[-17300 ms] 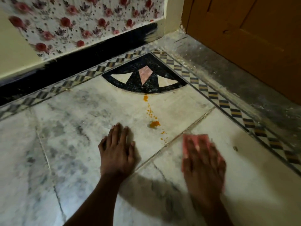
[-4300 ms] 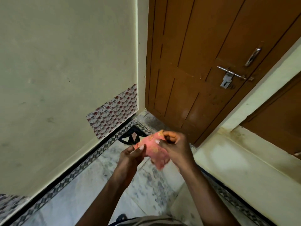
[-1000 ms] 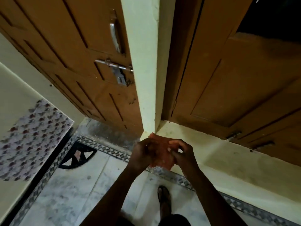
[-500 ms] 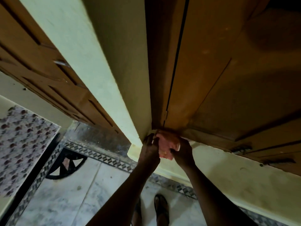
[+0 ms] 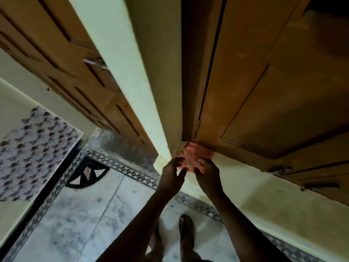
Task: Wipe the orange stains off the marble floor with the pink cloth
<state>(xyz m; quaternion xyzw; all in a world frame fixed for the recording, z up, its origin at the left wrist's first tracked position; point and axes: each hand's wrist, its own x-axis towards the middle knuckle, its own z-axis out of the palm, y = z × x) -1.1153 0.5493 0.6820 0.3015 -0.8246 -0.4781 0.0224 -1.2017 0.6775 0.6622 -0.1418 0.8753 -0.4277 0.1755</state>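
The pink cloth [image 5: 197, 154] lies bunched on the yellow ledge [image 5: 245, 188], in the corner where the yellow pillar meets the brown cupboard door. My left hand [image 5: 172, 172] holds the cloth's lower left edge with loosely spread fingers. My right hand [image 5: 206, 173] grips its lower right part from below. The marble floor [image 5: 75, 214] lies far below at the left. No orange stains show on it, only a small dark speck [image 5: 98, 199].
I am standing, with my sandalled feet [image 5: 186, 231] on the marble. A black fan-shaped inlay [image 5: 86, 175] marks the floor corner. A brown door [image 5: 56, 59] is at upper left, a cupboard door [image 5: 264, 82] at right, and flowered wall tiles [image 5: 32, 154] at left.
Both hands have pushed the cloth further into the corner of the ledge, and it now lies more spread out. My left fingers have loosened.
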